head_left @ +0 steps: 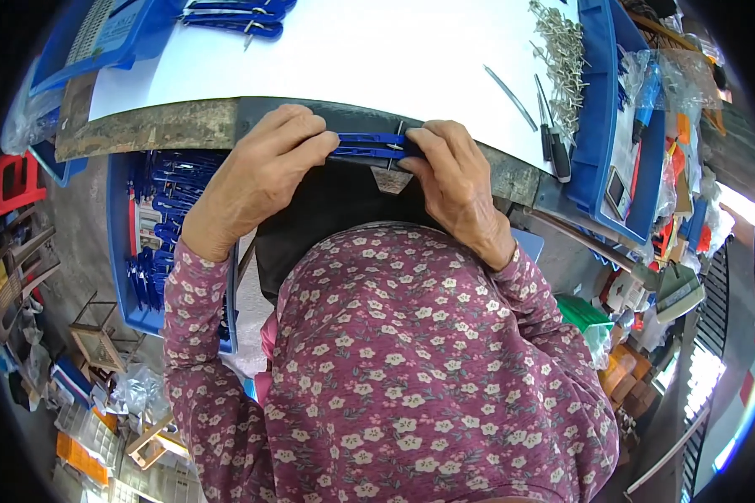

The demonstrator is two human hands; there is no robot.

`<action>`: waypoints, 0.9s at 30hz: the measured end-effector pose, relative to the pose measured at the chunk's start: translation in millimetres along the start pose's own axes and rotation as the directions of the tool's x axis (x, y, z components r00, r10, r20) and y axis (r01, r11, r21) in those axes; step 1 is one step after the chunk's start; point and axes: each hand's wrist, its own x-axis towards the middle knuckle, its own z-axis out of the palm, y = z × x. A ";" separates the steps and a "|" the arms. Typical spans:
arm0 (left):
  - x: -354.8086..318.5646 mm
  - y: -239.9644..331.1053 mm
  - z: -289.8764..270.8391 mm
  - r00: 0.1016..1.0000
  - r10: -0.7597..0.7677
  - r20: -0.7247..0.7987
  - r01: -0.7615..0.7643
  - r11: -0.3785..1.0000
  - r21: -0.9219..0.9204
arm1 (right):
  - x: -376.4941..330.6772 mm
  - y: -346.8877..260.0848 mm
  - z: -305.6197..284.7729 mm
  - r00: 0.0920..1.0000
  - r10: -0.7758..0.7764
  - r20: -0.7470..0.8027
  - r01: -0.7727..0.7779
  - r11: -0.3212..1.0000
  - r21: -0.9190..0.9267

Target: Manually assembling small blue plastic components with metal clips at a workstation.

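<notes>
Close to the table edge, both hands hold one long blue plastic piece level between them. It looks like two slim arms side by side, with a thin metal pin standing across it near its right end. Its exact kind is unclear. My left hand pinches the left end between thumb and fingers. The right end is gripped by my right hand, whose fingers hide that tip. Similar blue pieces lie stacked at the far left of the white table top.
A heap of small metal pins lies at the right, by a blue tray. A black-handled tool and a slim metal rod are nearby. Below the table at left stands a blue crate of blue pieces. A red stool is farther left.
</notes>
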 end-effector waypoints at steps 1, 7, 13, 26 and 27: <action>2.2 -0.5 2.0 1.000 0.015 -0.004 -0.015 1.000 -0.006 | -0.9 -1.0 -0.9 1.000 0.013 -0.008 -0.013 1.000 -0.015; 6.4 -5.3 4.1 1.000 0.017 -0.023 -0.017 0.999 0.029 | -0.1 2.4 1.1 0.998 0.043 -0.041 -0.041 0.998 0.048; 0.8 -9.5 -4.7 0.998 -0.019 -0.065 0.023 0.998 0.065 | 9.4 0.2 12.3 0.998 0.032 -0.063 -0.025 0.994 0.110; -12.7 -33.8 -32.8 0.988 -0.087 -0.125 0.097 0.992 0.079 | 42.1 -14.3 41.8 0.999 -0.028 -0.042 0.033 0.993 0.114; -14.0 -35.7 -34.4 0.989 -0.085 -0.118 0.096 0.991 0.092 | 44.6 -15.8 43.3 0.998 -0.033 -0.044 0.038 0.992 0.118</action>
